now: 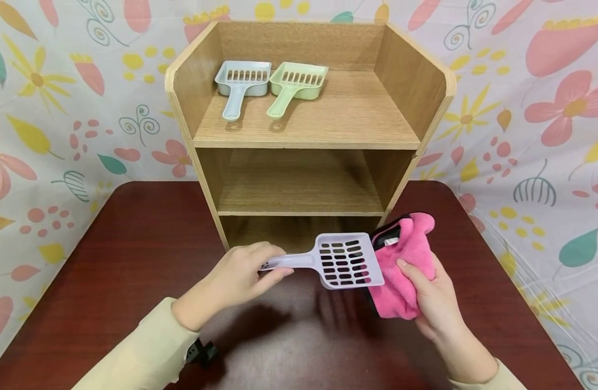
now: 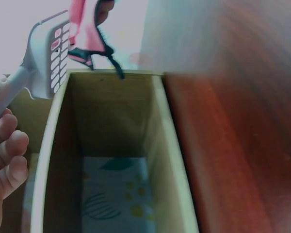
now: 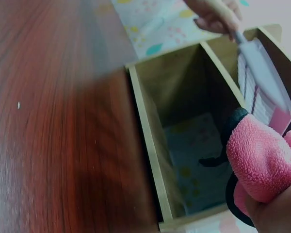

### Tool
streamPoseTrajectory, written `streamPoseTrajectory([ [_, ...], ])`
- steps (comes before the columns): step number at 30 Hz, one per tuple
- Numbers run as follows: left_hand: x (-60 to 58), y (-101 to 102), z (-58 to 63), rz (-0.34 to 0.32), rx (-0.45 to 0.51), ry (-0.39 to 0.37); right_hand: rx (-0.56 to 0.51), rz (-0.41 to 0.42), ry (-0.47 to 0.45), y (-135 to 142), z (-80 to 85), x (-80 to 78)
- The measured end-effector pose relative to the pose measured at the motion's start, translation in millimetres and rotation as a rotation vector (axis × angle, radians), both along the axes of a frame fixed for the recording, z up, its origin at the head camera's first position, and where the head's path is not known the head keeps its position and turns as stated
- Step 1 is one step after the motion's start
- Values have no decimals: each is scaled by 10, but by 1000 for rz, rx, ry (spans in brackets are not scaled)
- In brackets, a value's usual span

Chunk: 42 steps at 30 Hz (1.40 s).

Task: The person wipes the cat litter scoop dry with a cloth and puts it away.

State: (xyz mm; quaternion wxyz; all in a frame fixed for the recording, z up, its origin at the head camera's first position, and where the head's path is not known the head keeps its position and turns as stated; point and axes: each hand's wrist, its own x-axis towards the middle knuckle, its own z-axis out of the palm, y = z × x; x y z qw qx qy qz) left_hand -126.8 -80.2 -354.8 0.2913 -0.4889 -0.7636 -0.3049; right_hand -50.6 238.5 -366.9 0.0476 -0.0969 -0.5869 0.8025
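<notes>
My left hand (image 1: pixel 245 275) grips the handle of a pale lavender litter scoop (image 1: pixel 348 260), held level above the table with its slotted head pointing right. In my right hand (image 1: pixel 437 295) is a bunched pink cloth (image 1: pixel 401 271) with black edging, the thumb on top of it. The cloth meets the far end of the scoop's head and shows pink through some slots. From the left wrist view, the scoop (image 2: pixel 46 58) stands tilted beside the fingers. The right wrist view shows the fluffy cloth (image 3: pixel 262 158) close up, overlapping the scoop's tip.
A wooden shelf unit (image 1: pixel 304 142) stands at the back of the dark red table (image 1: pixel 148 244). On its top shelf lie a light blue scoop (image 1: pixel 238 97) and a light green scoop (image 1: pixel 284 100), side by side at the left. A floral curtain (image 1: pixel 60 135) hangs behind.
</notes>
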Motion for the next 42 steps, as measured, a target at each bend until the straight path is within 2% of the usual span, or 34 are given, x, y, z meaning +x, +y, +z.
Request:
streamPoseTrajectory([
  [5, -2, -32, 194, -5, 44, 21, -60, -4, -2, 126, -30, 28],
  [14, 16, -79, 660, -28, 110, 34, -82, 53, 13, 217, -133, 61],
  [19, 12, -79, 886, -1, 148, 98, -57, 57, 8, 220, -172, 78],
  [25, 21, -37, 1135, 76, 169, 207, -42, 77, 32, 197, -172, 91],
  [29, -6, 15, 1257, 155, 192, 221, -46, 97, 53, 194, -162, 91],
  [36, -118, 132, 1346, 344, 110, 254, -49, 120, 74, 190, -158, 86],
  [42, -218, 240, 1419, 446, 109, 292, -58, 132, 88, 195, -163, 75],
])
